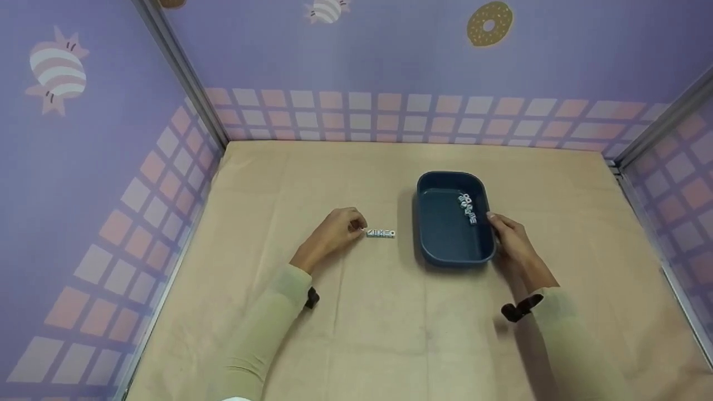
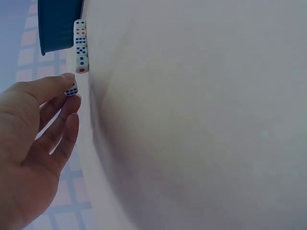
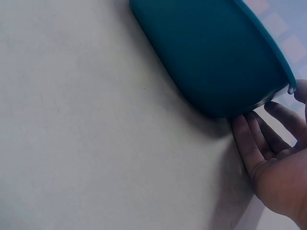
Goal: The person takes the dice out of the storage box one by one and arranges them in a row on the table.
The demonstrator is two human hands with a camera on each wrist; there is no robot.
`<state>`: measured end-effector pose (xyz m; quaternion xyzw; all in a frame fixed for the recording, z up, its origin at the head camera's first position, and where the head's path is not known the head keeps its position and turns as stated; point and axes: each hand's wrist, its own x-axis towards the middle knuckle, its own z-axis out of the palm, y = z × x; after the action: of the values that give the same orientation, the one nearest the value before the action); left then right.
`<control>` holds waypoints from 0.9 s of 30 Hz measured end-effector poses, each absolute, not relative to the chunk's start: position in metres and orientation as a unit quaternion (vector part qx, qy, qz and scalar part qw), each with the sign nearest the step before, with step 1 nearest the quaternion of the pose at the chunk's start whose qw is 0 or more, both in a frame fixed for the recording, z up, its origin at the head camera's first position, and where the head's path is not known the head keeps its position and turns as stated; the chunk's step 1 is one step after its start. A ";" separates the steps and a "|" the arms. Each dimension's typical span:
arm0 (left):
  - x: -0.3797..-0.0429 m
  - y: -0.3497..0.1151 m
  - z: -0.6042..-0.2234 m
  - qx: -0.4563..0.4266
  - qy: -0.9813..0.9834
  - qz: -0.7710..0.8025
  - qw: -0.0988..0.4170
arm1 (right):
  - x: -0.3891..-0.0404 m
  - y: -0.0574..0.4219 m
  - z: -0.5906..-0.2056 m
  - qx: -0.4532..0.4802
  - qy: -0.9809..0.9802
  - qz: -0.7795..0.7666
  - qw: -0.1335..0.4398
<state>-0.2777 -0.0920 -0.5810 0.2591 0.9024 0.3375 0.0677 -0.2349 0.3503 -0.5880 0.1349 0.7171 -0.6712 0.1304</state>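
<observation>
My left hand (image 1: 334, 231) pinches a small white die (image 2: 71, 89) with dark pips between thumb and fingertips. Right beyond that die, a straight row of several white dice (image 2: 81, 45) lies on the cloth, pointing toward the bin; one die shows a red pip. To the right of the row is a dark blue rectangular bin (image 1: 454, 262), with a loose cluster of dice (image 1: 468, 209) inside near its right wall. Gripping the bin's right side is my right hand (image 1: 515, 242), thumb at the rim and fingers lower down by the base in the right wrist view.
A beige cloth (image 1: 384, 323) with creases covers the table. Purple panels (image 1: 362, 55) printed with sweets and checks stand at the back and both sides, joined by metal corner posts (image 1: 184, 67). Dark wrist straps (image 1: 521, 308) sit at both cuffs.
</observation>
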 end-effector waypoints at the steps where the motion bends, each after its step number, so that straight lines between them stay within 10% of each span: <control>1: -0.277 -0.092 -0.582 0.258 0.903 0.337 0.070 | -0.235 0.351 -0.588 0.134 0.718 -0.671 0.128; 27: -0.279 -0.072 -0.575 0.246 0.903 0.335 0.105 | -0.234 0.350 -0.589 0.130 0.713 -0.681 0.105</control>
<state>-0.2790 -0.0723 -0.5750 0.2464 0.9033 0.3353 0.1048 -0.2342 0.3498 -0.5892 0.1296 0.7129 -0.6811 0.1053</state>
